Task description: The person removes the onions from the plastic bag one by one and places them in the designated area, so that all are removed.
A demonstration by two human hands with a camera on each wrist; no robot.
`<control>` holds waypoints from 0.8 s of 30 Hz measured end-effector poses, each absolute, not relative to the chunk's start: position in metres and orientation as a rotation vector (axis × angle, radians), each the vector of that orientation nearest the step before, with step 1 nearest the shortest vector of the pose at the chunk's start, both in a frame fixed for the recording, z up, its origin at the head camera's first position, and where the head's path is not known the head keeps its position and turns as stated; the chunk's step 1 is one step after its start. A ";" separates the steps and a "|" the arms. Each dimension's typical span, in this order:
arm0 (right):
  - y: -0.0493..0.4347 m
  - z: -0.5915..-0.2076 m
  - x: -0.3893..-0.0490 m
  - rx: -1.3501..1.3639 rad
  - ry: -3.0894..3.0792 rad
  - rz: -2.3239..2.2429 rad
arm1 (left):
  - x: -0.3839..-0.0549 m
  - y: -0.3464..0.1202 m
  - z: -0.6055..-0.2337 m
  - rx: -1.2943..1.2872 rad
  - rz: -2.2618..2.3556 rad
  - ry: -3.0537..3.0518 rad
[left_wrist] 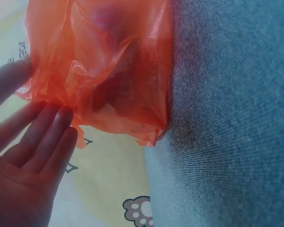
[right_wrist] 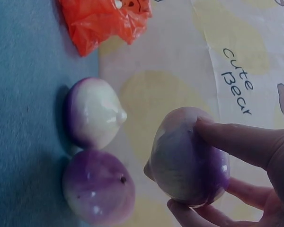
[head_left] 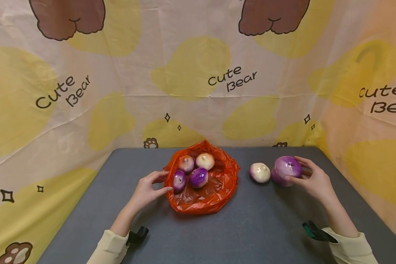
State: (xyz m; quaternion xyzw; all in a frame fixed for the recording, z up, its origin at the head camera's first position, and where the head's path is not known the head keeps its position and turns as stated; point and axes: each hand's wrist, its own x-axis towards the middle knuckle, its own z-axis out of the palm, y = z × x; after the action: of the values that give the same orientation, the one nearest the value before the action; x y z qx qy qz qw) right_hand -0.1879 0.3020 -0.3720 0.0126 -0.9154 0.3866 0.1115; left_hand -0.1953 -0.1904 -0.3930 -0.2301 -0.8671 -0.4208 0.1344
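Note:
A crinkled red plastic bag (head_left: 222, 189) sits mouth-up on the table, with several purple and white onions (head_left: 199, 178) inside. My left hand (head_left: 150, 187) holds its left rim between thumb and fingers; the left wrist view shows the fingertips against the plastic. Off to the right, my right hand (head_left: 315, 179) grips a glossy purple onion (head_left: 288, 167), thumb on one side and fingers on the other. That onion hangs in front of another purple onion (right_wrist: 98, 187), which lies on the table and is partly hidden in the head view. Beside it rests a whitish onion (head_left: 260, 172).
The grey table (head_left: 237, 234) carries the bag and the loose onions. A printed cloth (head_left: 191, 84) with bear drawings and lettering hangs close behind and along both sides. Dark bands (head_left: 138, 235) sit on both wrists.

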 end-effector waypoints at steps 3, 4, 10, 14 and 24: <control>0.307 -0.373 -0.188 0.022 -2.705 1.111 | -0.197 -0.192 -0.397 -0.669 -1.214 -2.510; 0.309 -0.374 -0.188 0.018 -2.710 1.104 | -0.197 -0.192 -0.397 -0.669 -1.212 -2.505; 0.319 -0.377 -0.185 -0.003 -2.730 1.061 | -0.196 -0.191 -0.395 -0.668 -1.223 -2.501; 0.326 -0.379 -0.182 -0.008 -2.729 1.025 | -0.197 -0.192 -0.395 -0.665 -1.219 -2.513; 0.345 -0.380 -0.180 -0.056 -2.735 1.015 | -0.213 -0.200 -0.417 -0.646 -1.210 -2.523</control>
State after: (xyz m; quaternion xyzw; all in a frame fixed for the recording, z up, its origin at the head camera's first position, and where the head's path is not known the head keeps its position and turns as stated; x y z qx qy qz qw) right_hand -0.1802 0.3446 -0.3803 -0.0190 -0.9315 0.3458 0.1115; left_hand -0.2125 -0.1998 -0.4171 -0.2230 -0.8706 -0.4175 0.1346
